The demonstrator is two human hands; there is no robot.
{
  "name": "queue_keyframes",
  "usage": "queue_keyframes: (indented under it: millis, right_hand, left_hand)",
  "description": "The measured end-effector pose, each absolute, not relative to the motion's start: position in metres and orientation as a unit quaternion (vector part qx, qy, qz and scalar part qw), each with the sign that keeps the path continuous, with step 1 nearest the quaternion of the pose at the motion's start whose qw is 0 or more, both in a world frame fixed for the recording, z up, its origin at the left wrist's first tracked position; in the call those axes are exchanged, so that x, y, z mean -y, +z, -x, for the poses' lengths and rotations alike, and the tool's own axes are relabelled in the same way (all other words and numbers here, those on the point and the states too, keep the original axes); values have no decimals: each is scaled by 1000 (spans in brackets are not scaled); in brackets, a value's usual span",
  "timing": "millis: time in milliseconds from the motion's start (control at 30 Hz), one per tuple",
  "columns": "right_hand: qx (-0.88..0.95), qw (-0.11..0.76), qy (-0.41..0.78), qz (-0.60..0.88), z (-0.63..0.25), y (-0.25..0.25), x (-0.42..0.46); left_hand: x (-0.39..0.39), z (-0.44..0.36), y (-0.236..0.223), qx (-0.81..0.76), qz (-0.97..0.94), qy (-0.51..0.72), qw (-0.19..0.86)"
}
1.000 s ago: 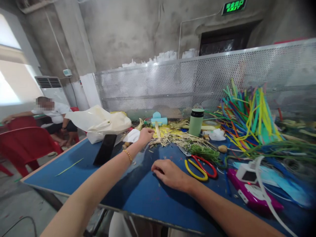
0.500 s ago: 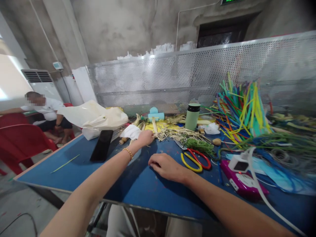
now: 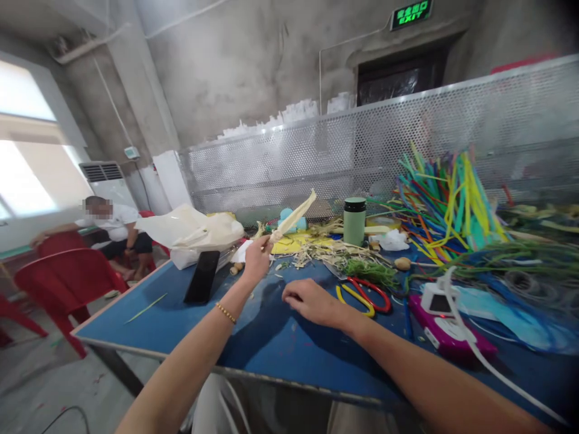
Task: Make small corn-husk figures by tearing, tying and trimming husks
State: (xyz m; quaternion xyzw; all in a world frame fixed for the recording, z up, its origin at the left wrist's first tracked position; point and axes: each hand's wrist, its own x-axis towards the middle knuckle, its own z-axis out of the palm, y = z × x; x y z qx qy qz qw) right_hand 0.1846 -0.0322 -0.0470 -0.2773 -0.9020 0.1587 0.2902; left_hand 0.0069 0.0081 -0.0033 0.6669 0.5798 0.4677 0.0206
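Note:
My left hand [image 3: 259, 259] is pinched around the lower end of a pale dried husk strip [image 3: 296, 216], whose wider tip points up and to the right above the table. My right hand [image 3: 310, 300] rests on the blue tabletop [image 3: 253, 337] with its fingers curled in, and nothing shows in it. Red-and-yellow-handled scissors [image 3: 368, 295] lie just right of that hand. Beyond both hands, dried plant scraps [image 3: 312, 250] are heaped by green strands [image 3: 366, 271]. A black phone [image 3: 202, 277] lies left of my left hand.
A white plastic bag [image 3: 194, 232] sits at the back left. Toward the back stands a green bottle [image 3: 354, 223]. Colored strips [image 3: 465, 205] pile up at the right, behind a magenta power strip [image 3: 452, 337] with a white cable. One person [image 3: 120, 223] sits at the far left.
My left hand has lifted from the scraps, bringing up the pale husk strip. My right hand stays on the table with its fingers curled. The view has shifted slightly left and up.

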Motion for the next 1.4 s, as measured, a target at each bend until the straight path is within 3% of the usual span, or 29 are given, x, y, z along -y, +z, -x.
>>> queue_keyframes:
  millis: [100,233,400,533,700,833,967,1100,1167,1333,1400]
  right_hand:
    - [818,399,235,341,-194,-31,22]
    - [657,508,402,385,-208,-11,15]
    - [592,520,519,331,-216,-9,11]
    - [584,523,496,374,-215,-14,7]
    - [613,463,497,404,-213,-18,5]
    - [596,507,487,389,-212,-21,5]
    - [504,580,537,348,-211,-17,9]
    - [461,636,524,329,-202,-10,18]
    - [450,662,504,324,-196,-8,21]
    - [432,690,505,285,-201,-5,13]
    - [396,716,504,277,-212,-1,7]
  left_hand:
    - [16,-12,-1,-533,-665,516,83]
    - [33,-24,-9,-491,-714,488,109]
    - [27,-34,-23,-401,-824,388,99]
    - [19,-33,-26,-377,-862,326,90]
    - [16,-29,-23,-351,-898,256,70]
    - [21,-30,-23,-329,-909,231,109]
    - [35,-39,-16,-326,-858,286,276]
    - [50,-53,0,-292,-611,354,645]
    - [58,-58,5,-259,-476,358,760]
    - [106,-70,-5,-260,-322,412,812]
    - [135,-77,-14,-283,-321,340,838]
